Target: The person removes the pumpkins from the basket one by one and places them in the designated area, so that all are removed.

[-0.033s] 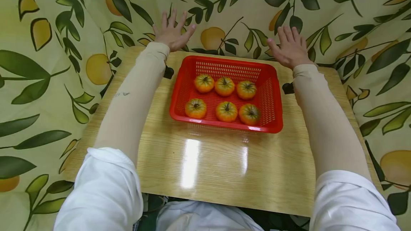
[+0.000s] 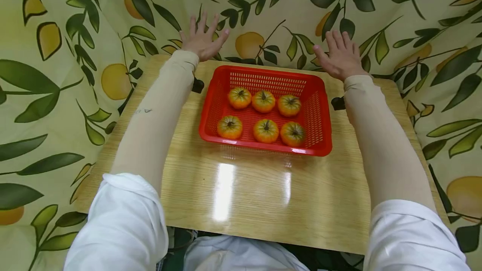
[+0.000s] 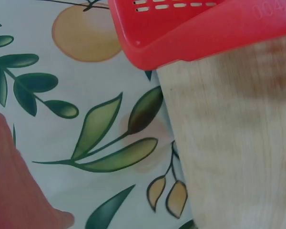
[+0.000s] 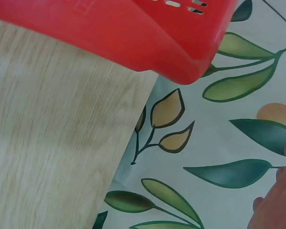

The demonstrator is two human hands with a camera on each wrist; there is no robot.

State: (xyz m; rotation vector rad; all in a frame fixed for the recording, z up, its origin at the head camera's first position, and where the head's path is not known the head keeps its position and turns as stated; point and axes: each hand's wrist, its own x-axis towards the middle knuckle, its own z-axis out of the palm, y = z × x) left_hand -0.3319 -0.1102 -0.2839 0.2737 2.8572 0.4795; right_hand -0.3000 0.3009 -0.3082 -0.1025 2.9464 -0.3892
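Note:
A red plastic basket (image 2: pixel 248 144) with slotted walls stands on the wooden table. Inside it lie several small orange pumpkins (image 2: pixel 263 101) in two rows of three. Beyond its back left corner, my left hand (image 2: pixel 203 43) is held out with fingers spread, in front of the patterned cloth. My right hand (image 2: pixel 340 57) is stretched out in the same way beyond the back right corner. Neither hand holds anything or touches the basket. Each wrist view shows a basket corner and, at the frame's edge, only part of the hand.
A cloth printed with leaves and fruit (image 2: pixel 113 80) hangs behind and at both sides of the table (image 2: pixel 263 212). Two black objects, apparently wrist devices, show by the left wrist (image 2: pixel 197 85) and right wrist (image 2: pixel 337 103). Light glares off the table's front part.

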